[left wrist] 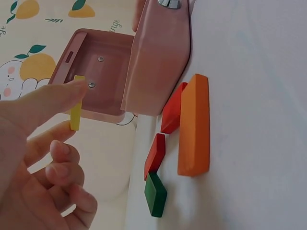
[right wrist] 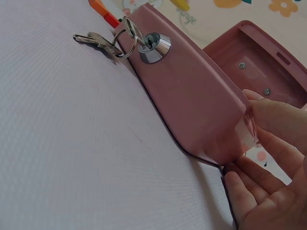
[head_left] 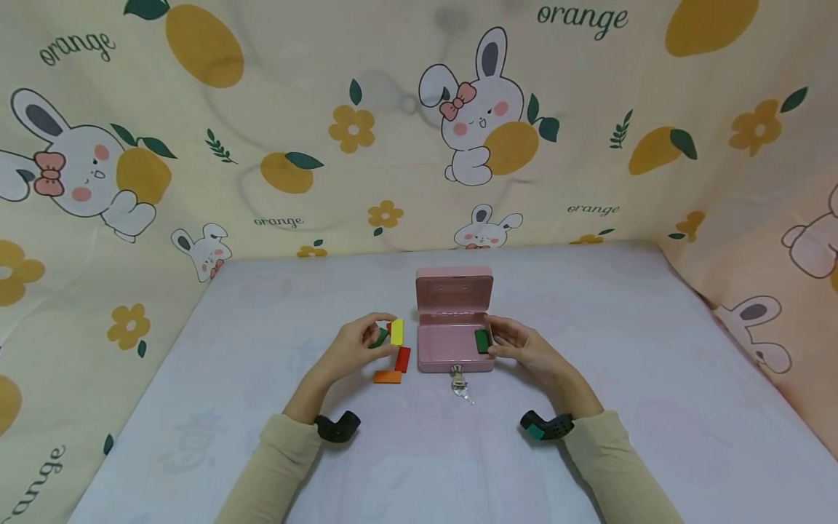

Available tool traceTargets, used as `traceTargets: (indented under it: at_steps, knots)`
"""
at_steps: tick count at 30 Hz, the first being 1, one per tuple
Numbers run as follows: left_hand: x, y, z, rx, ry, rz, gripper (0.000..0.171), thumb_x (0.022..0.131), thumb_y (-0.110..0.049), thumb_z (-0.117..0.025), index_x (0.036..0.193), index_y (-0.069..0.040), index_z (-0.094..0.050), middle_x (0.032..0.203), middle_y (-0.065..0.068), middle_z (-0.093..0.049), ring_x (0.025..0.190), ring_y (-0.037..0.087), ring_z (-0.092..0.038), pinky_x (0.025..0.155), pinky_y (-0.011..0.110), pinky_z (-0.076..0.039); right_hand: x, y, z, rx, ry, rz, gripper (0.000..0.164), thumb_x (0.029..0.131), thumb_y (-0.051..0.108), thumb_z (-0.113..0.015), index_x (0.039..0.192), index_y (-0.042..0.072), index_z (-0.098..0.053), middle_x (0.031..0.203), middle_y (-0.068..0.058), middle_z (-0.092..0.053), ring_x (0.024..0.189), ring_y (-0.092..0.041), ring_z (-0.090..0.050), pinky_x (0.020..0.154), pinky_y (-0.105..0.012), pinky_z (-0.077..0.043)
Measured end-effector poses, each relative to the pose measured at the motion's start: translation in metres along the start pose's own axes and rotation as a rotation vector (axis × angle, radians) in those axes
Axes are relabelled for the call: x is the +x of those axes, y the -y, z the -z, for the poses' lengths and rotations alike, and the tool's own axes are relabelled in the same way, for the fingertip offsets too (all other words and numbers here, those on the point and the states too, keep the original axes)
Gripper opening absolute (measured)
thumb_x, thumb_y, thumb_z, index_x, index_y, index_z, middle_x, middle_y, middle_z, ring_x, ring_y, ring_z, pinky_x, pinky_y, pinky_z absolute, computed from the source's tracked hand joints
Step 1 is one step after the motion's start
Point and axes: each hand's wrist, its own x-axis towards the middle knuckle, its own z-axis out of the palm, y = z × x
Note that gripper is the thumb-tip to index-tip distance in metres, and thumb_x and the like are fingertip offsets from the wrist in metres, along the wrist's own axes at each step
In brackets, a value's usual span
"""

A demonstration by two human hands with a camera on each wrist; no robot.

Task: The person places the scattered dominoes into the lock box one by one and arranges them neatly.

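Between thumb and forefinger, my left hand [head_left: 350, 346] pinches a thin yellow block [head_left: 397, 332]. The left wrist view shows the block [left wrist: 76, 108] raised above the table, with the other fingers curled loosely below. A pink metal box [head_left: 435, 348] stands to the right with its lid [head_left: 454, 295] raised. One green block [head_left: 482, 341] lies inside, at the right wall. My right hand [head_left: 527, 348] grips that wall, thumb at the rim and fingers along the outside, as the right wrist view shows. A keyring with keys [right wrist: 100, 42] hangs from the lock [right wrist: 156, 47] on the front.
Left of the box, an orange block [head_left: 388, 377], a red block [head_left: 402, 359], another red block [left wrist: 155, 155] and a green block [left wrist: 156, 194] lie on the white table [head_left: 406, 458]. A patterned cloth [head_left: 393, 109] rises behind the table.
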Motion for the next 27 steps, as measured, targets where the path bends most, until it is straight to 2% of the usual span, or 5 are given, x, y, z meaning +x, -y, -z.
traceTargets:
  at_steps: [7, 13, 20, 27]
  knots:
    - [0.004, -0.004, -0.004, -0.003, 0.010, -0.008, 0.050, 0.083, -0.022, -0.076, 0.128, -0.011, -0.057, 0.072, 0.002, -0.042, 0.067, 0.012, -0.041, 0.059, 0.020, -0.033, 0.000, 0.001, 0.000, 0.003, 0.005, 0.004, 0.066, 0.092, 0.014, -0.063, 0.149, 0.004, -0.031, 0.158, -0.021, -0.025, 0.149, -0.041, -0.020, 0.118, -0.051, -0.020]
    - [0.008, -0.009, -0.007, 0.008, 0.020, -0.008, 0.050, 0.083, -0.024, -0.076, 0.128, -0.011, -0.058, 0.070, 0.004, -0.043, 0.064, 0.012, -0.040, 0.059, 0.020, -0.033, 0.000, 0.002, 0.001, 0.015, 0.011, 0.004, 0.066, 0.092, 0.015, -0.063, 0.149, 0.004, -0.031, 0.158, -0.021, -0.025, 0.149, -0.041, -0.019, 0.119, -0.052, -0.018]
    - [0.012, -0.010, -0.012, 0.001, 0.026, -0.030, 0.049, 0.083, -0.022, -0.075, 0.127, -0.010, -0.057, 0.073, 0.013, -0.046, 0.064, 0.010, -0.040, 0.059, 0.019, -0.033, -0.001, 0.002, 0.000, 0.012, 0.011, 0.007, 0.066, 0.092, 0.014, -0.063, 0.149, 0.004, -0.030, 0.158, -0.022, -0.025, 0.149, -0.042, -0.019, 0.118, -0.052, -0.018]
    - [0.014, -0.013, -0.017, -0.028, 0.027, -0.045, 0.047, 0.082, -0.020, -0.076, 0.125, -0.009, -0.058, 0.073, 0.010, -0.044, 0.065, 0.011, -0.039, 0.058, 0.019, -0.031, -0.002, 0.005, -0.001, 0.017, 0.007, -0.008, 0.065, 0.093, 0.011, -0.061, 0.149, 0.004, -0.030, 0.158, -0.022, -0.024, 0.149, -0.042, -0.017, 0.119, -0.054, -0.017]
